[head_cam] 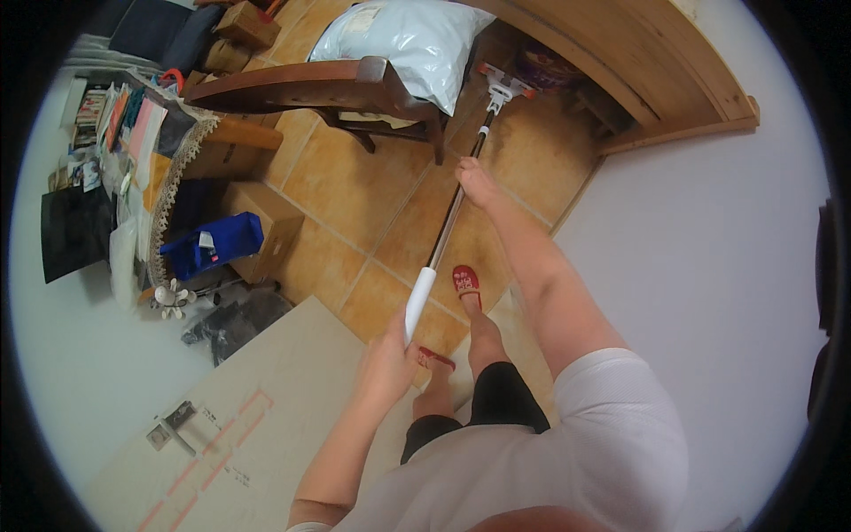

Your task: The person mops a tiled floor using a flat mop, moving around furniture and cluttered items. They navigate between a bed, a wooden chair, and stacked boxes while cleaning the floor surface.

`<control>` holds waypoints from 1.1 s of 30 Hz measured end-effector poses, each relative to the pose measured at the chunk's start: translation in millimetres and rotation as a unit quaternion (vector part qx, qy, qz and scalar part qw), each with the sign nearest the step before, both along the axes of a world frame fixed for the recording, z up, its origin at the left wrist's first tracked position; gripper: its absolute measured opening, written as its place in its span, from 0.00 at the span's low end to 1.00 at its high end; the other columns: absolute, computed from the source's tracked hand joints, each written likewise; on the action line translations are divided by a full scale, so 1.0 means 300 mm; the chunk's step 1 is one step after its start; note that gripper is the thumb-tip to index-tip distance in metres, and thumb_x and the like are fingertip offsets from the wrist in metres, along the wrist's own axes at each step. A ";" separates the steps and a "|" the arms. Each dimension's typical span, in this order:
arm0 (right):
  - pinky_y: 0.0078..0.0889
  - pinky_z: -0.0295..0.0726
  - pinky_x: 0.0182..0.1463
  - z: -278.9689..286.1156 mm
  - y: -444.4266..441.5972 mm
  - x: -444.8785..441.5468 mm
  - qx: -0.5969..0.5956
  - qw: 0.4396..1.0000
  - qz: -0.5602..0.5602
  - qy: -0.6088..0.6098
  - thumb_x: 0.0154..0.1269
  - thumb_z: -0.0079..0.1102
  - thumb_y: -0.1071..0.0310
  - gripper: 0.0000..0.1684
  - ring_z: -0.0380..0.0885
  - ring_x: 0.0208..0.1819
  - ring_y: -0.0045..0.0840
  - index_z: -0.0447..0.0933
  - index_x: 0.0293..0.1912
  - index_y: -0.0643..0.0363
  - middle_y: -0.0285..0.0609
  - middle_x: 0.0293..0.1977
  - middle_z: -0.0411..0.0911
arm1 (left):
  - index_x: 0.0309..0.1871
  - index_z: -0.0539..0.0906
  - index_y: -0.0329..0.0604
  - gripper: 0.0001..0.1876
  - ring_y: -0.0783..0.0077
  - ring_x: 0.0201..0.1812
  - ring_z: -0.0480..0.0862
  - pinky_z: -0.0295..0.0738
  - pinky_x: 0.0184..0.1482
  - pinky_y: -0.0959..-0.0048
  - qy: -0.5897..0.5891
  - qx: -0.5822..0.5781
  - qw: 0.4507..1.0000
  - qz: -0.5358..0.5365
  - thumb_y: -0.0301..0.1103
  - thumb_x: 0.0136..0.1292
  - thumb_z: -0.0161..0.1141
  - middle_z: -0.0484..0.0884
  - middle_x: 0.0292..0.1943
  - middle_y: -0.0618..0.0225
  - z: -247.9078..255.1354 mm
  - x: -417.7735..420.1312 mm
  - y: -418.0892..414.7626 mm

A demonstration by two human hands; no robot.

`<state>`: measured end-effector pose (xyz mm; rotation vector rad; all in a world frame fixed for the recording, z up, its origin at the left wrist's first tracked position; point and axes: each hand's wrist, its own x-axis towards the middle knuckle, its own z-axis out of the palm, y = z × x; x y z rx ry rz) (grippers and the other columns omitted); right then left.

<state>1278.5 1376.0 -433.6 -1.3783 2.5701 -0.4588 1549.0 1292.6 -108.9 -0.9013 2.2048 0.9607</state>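
Both my hands hold a long mop with a metal pole [447, 229]. My left hand [387, 364] grips the lower end of its white handle sleeve [420, 296]. Further up, my right hand [476, 182] is closed around the pole. The white mop head [503, 85], with red ends, lies on the tiled floor at the shaded opening beneath a wooden cabinet [638, 60]. Its underside is hidden. Just left of the head, a white plastic parcel bag [405, 46] rests on a dark wooden chair [292, 86].
A lace-edged table [176, 176] piled with papers stands left. Below it sit a cardboard box [282, 229] and a blue bag [223, 245]. A door [286, 372] with a metal handle is at lower left. A white wall [698, 233] runs along the right.
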 end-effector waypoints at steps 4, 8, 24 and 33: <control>0.34 0.71 0.63 0.061 0.004 0.001 0.021 0.998 0.044 -0.050 0.54 0.52 0.80 0.10 0.69 0.59 0.40 0.79 0.37 0.67 0.51 0.49 0.76 | 0.71 0.62 0.46 0.32 0.51 0.36 0.83 0.76 0.40 0.61 0.020 0.067 0.996 0.053 0.25 0.62 0.55 0.81 0.36 0.43 0.068 0.004 -0.002; 0.34 0.69 0.65 0.063 -0.009 0.042 -0.063 0.995 -0.026 -0.074 0.54 0.53 0.80 0.11 0.65 0.63 0.42 0.78 0.39 0.68 0.52 0.53 0.74 | 0.71 0.61 0.45 0.32 0.55 0.36 0.83 0.75 0.40 0.64 0.024 0.057 0.997 0.052 0.24 0.63 0.54 0.80 0.39 0.44 0.099 0.041 0.025; 0.35 0.69 0.65 -0.042 0.075 0.109 -0.005 0.998 0.059 0.022 0.55 0.52 0.78 0.10 0.67 0.63 0.41 0.79 0.37 0.64 0.49 0.49 0.76 | 0.74 0.54 0.47 0.37 0.43 0.42 0.82 0.76 0.44 0.56 -0.009 0.132 0.989 0.062 0.24 0.61 0.55 0.79 0.43 0.38 -0.014 0.121 0.075; 0.36 0.69 0.66 -0.085 0.134 -0.009 0.028 0.999 0.033 -0.019 0.46 0.62 0.79 0.15 0.66 0.64 0.42 0.78 0.39 0.65 0.51 0.50 0.75 | 0.75 0.46 0.47 0.40 0.36 0.45 0.80 0.75 0.46 0.53 -0.006 0.179 0.984 0.025 0.23 0.61 0.54 0.79 0.43 0.36 -0.050 0.028 0.107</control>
